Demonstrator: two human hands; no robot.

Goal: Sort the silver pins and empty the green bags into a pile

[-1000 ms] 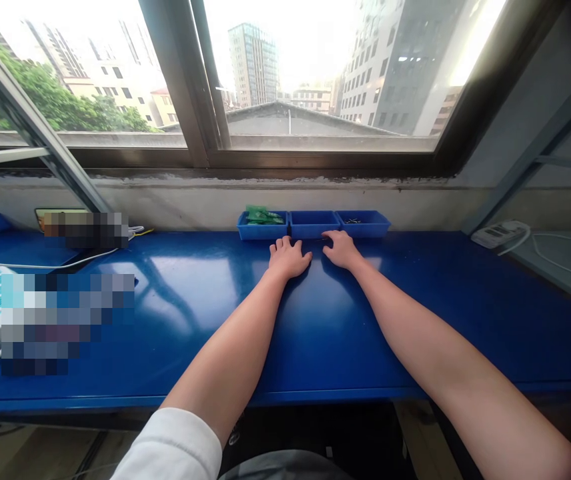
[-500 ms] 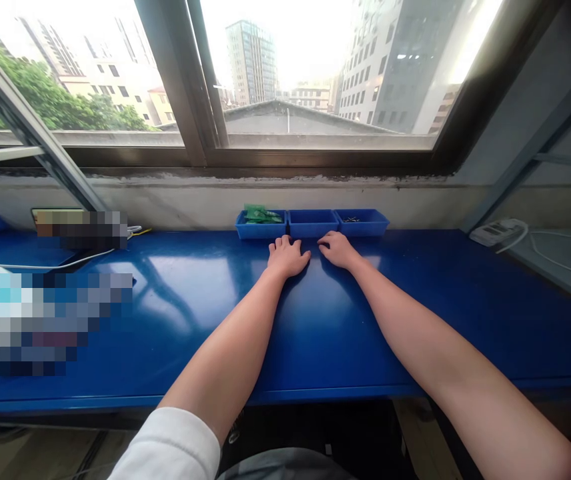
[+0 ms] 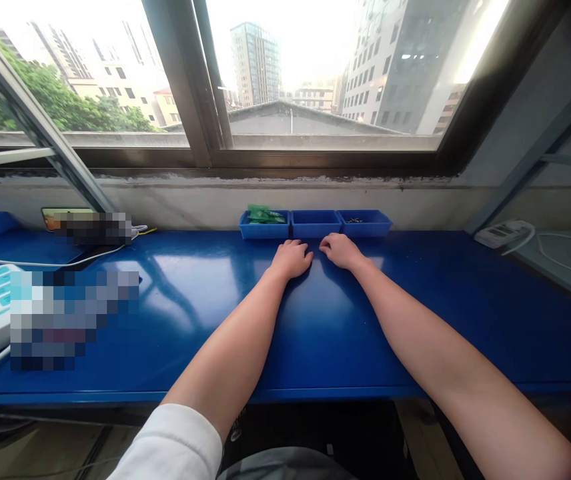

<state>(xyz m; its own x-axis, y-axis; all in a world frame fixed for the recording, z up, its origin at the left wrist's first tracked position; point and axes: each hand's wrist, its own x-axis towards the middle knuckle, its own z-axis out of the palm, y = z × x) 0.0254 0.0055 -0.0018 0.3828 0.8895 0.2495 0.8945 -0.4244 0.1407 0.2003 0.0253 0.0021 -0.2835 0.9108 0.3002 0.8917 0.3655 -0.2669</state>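
Three bins (image 3: 315,230) stand at the desk's (image 3: 190,347) far edge, probably light, stiff and smooth; grip opposite walls. Left hand (image 3: 291,259): fingers loosely spread. Right hand (image 3: 341,251): fingers curled; any pinched item cannot be told.

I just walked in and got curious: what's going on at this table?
Someone has both bare hands on or just above the blue table, in front of three small bins. The left hand is palm down, fingers spread. The right hand has thumb and fingertips close together; whether they pinch anything can't be seen. Green packets sit in the left bin, small pieces in the right bin.
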